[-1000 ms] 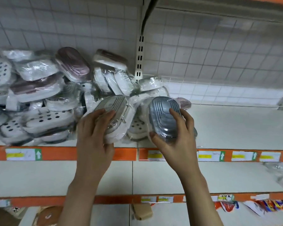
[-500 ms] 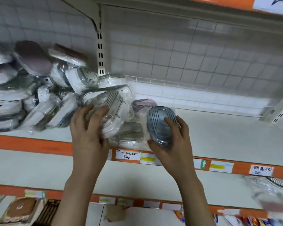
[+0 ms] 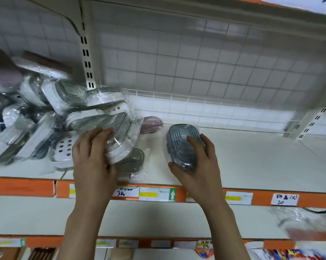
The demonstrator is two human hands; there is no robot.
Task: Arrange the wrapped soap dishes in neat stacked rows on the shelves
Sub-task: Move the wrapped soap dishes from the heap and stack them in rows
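A loose heap of wrapped soap dishes (image 3: 36, 117) fills the left part of the white shelf (image 3: 252, 162). My left hand (image 3: 92, 158) grips a wrapped white dish with a clear ribbed lid (image 3: 117, 136) at the heap's right edge. My right hand (image 3: 199, 166) holds a wrapped grey ribbed soap dish (image 3: 181, 143) upright on the shelf, just right of the heap. A pink dish (image 3: 152, 123) lies behind, between the two. A dark grey dish (image 3: 132, 162) lies under the one in my left hand.
The shelf has an orange front lip with price tags (image 3: 157, 194). A wire grid back panel (image 3: 196, 72) stands behind. A slotted upright post (image 3: 86, 53) divides the bays. A lower shelf (image 3: 158, 218) holds wrapped goods (image 3: 308, 220) at the far right.
The view has swung right. My right hand has carried the grey dish right and down onto the open shelf. My left hand keeps its grip on the white dish.
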